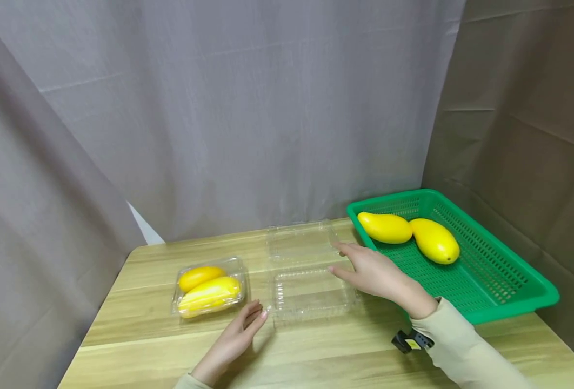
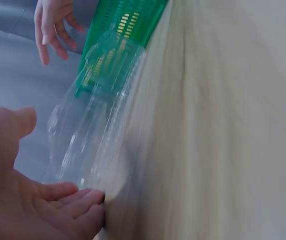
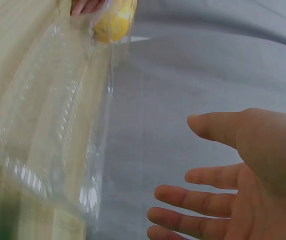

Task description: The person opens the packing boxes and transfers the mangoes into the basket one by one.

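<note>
The left hand (image 1: 232, 339), fingers extended and gripping nothing, is at the near left corner of an empty clear plastic clamshell box (image 1: 311, 296); whether the fingertips touch it, I cannot tell. The box lies unfolded on the wood-grain table (image 1: 136, 319), its lid (image 1: 301, 243) tipped back toward the grey curtain (image 1: 267, 108). The right hand (image 1: 376, 273) hangs above the box's right side, fingers spread and likewise holding nothing. To the left sits a second clamshell (image 1: 234, 264) with two yellow mangoes (image 1: 211, 294) inside. At the right, a green plastic basket (image 1: 511, 309) holds two more mangoes (image 1: 435, 241), close together toward its far left.
</note>
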Demonstrator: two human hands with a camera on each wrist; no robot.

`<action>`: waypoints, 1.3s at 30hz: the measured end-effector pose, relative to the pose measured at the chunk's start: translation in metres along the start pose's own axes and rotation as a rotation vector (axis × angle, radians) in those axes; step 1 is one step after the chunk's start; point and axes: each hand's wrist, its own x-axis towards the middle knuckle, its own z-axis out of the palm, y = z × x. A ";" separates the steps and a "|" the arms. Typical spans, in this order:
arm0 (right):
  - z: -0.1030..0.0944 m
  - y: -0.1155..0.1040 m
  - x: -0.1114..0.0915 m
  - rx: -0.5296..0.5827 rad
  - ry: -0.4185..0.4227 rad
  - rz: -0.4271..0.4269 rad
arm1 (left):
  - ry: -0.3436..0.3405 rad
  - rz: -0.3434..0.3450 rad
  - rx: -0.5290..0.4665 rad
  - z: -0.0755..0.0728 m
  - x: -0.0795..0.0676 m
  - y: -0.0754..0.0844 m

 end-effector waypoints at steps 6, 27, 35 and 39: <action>0.016 -0.007 0.010 0.026 -0.019 -0.014 | 0.014 -0.040 0.025 -0.026 -0.021 -0.005; 0.082 -0.057 0.037 0.409 0.070 -0.109 | 0.338 -0.225 0.242 -0.152 -0.074 -0.025; 0.113 -0.096 0.047 0.571 0.049 -0.120 | 0.377 -0.141 0.315 -0.177 -0.081 -0.015; 0.124 -0.107 0.055 0.597 0.008 -0.080 | 0.381 -0.106 0.318 -0.180 -0.077 -0.012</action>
